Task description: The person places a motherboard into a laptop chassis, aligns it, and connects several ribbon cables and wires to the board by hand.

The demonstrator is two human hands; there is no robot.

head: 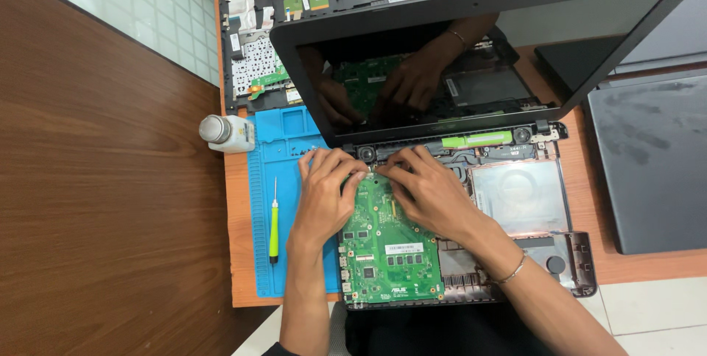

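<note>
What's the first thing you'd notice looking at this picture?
The big green circuit board inside the opened laptop base, in the middle, stands out first. The left hand and right hand both press their fingers at its top edge, just below the tilted dark screen, which mirrors them. To the left, a green-handled screwdriver lies on a blue mat.

Fingertips of both hands (pixel 375 172) hidden against the motherboard's (pixel 387 253) top edge
</note>
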